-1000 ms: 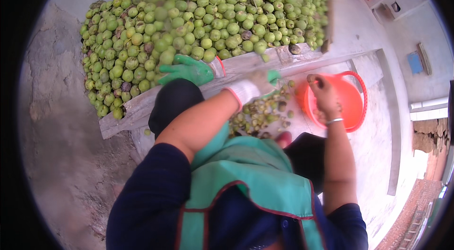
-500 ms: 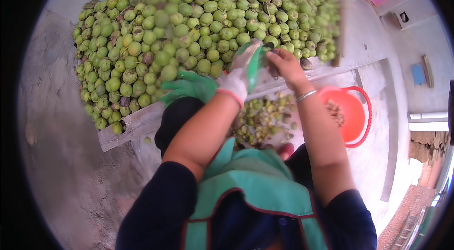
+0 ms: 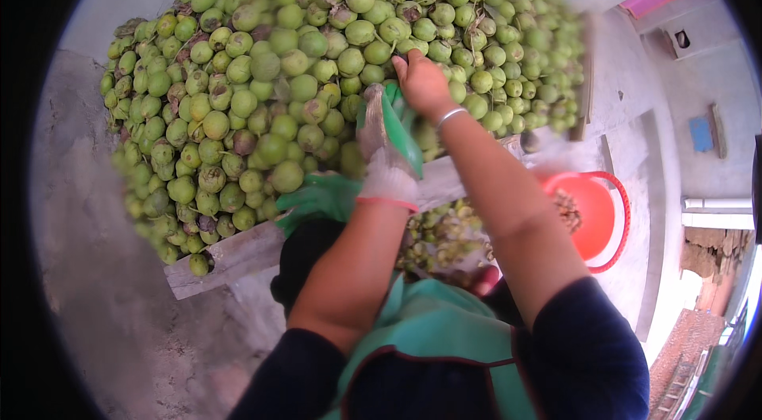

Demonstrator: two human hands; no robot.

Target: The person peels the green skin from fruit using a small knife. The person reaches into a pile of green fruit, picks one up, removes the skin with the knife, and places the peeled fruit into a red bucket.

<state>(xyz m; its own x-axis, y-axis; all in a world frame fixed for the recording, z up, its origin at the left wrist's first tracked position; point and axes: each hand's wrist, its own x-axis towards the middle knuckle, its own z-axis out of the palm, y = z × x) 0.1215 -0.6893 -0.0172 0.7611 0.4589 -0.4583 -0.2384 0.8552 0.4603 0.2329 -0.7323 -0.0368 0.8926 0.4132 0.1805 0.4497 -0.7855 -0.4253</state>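
My left hand (image 3: 387,134), in a whitish knit glove with green coating and brown stains, is raised before a big heap of round green fruits (image 3: 226,122). Its fingers look closed together; anything inside them is hidden. My bare right hand (image 3: 425,86), with a silver bangle at the wrist, reaches over to the heap just above the left. Its thumb and fingers are bent in a pinch against a green fruit (image 3: 413,47); what lies between them, if anything, does not show clearly. A separate green glove (image 3: 321,199) rests by my left knee.
A wooden board (image 3: 230,261) edges the heap's near side. Cut husk pieces (image 3: 444,233) cover the ground between my legs. At the right stands a red bucket (image 3: 599,217) with brown nut-like pieces (image 3: 567,210). My green apron (image 3: 444,317) hangs below my arms.
My right hand has left the left hand's side and moved up and left to the heap. The dark object seen between the hands is no longer visible. My left hand has shifted slightly left and down.
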